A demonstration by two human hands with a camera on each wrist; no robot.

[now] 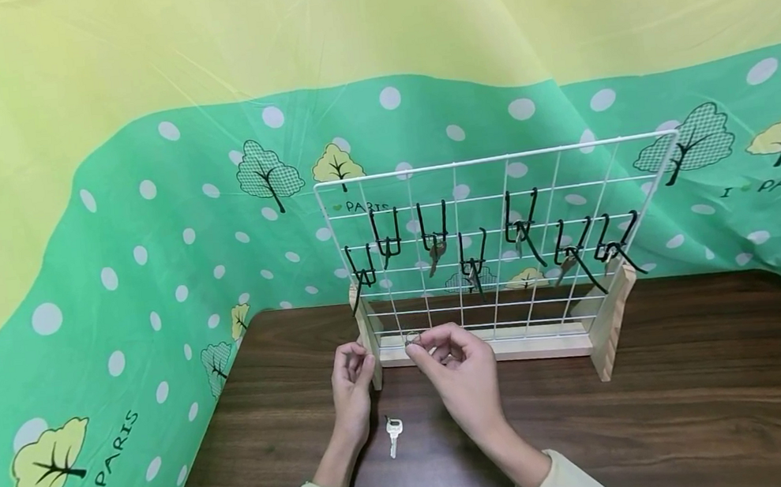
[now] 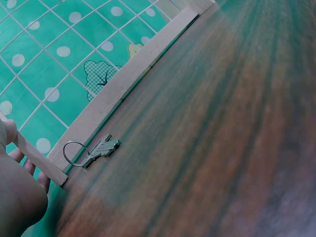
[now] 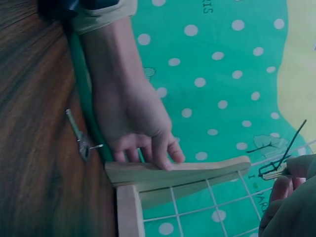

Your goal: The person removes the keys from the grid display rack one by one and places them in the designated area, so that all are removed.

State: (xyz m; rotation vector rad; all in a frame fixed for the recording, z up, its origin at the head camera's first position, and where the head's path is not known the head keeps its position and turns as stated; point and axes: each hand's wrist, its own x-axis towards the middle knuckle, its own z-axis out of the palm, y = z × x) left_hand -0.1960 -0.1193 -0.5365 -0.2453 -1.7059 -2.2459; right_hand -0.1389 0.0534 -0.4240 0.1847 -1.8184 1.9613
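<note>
Here's the right hand, thumb and fingertips pinched together on what looks like a ringed key, up before the white wire rack. The left hand grips the rack's wooden side post. A second key lies on the table between the forearms. Light, stiff, tough little things, I'd judge, slippery perhaps; the broad head seems the surest hold.
</note>
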